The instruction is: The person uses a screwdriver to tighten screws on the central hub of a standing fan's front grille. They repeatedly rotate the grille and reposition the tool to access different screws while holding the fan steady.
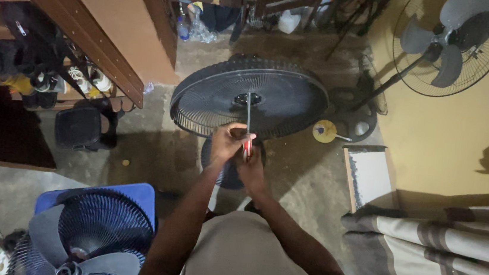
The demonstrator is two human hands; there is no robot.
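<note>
Both hands are up at the centre of the room, wrapped around a screwdriver (pixel 248 126). The left hand (pixel 229 141) curls its fingers over the top of the red handle, closed tight on it. The right hand (pixel 251 169) sits just below at six o'clock, fingers folded shut around the same handle. The long metal shaft runs straight up toward twelve o'clock, its tip set into the dark hub of the black fan grille (pixel 249 98), which lies tilted above the concrete floor (pixel 153 155).

At seven o'clock from the hands, a second fan (pixel 88 242) with grey blades rests against a blue stool (pixel 131 192). At two o'clock, a standing fan (pixel 451 44) leans by the yellow wall. A small yellow round piece (pixel 324 131) lies just right of the grille, at three o'clock. A striped cloth (pixel 455 247) drapes at four o'clock, and a wooden shelf (pixel 76 25) cluttered with shoes sits at ten o'clock.
</note>
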